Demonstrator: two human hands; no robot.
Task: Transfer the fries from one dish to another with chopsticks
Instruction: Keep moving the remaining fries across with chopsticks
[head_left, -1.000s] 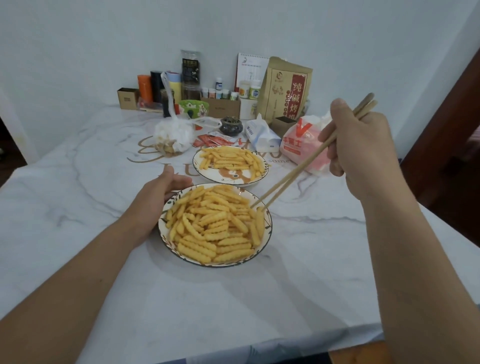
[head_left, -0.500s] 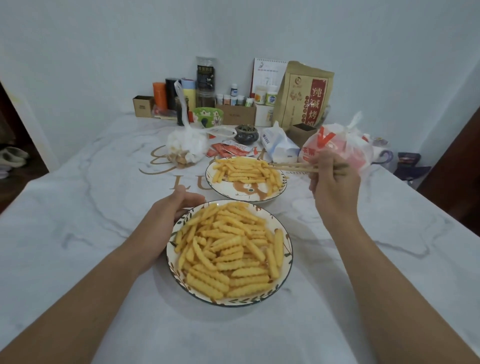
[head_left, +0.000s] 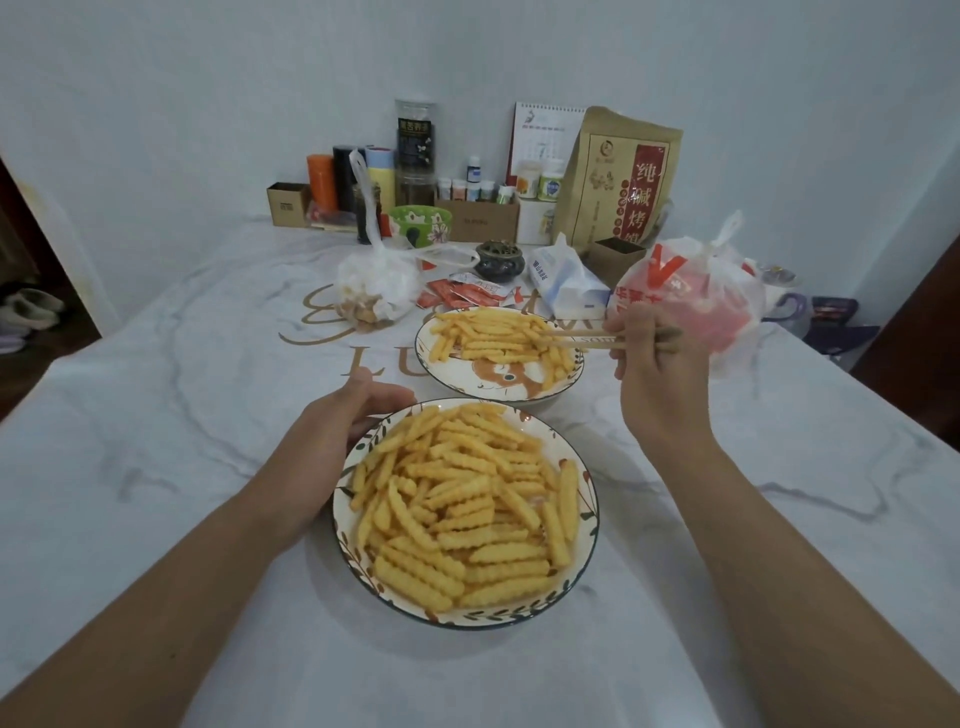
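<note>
- White marble-patterned table (head_left: 156, 415) runs back to a pale wall, where boxes, bottles, a calendar and a brown paper bag (head_left: 626, 176) stand in a row.
- Left of the dishes lies a knotted clear plastic bag (head_left: 376, 286); red sauce packets (head_left: 462, 291) and a tissue pack (head_left: 563, 283) sit behind the far plate.
- Left hand (head_left: 343, 421) rests against the left rim of the near plate (head_left: 589, 525), fingers loosely curved on it; crinkle-cut fries (head_left: 462, 504) heap this plate.
- Far plate (head_left: 498, 384) holds a smaller pile of fries just beyond.
- Right hand (head_left: 654, 364) grips the chopsticks (head_left: 576, 340), held level with tips over the far plate's fries.
- Red-and-white plastic bag (head_left: 691, 306) sits right behind that hand.
</note>
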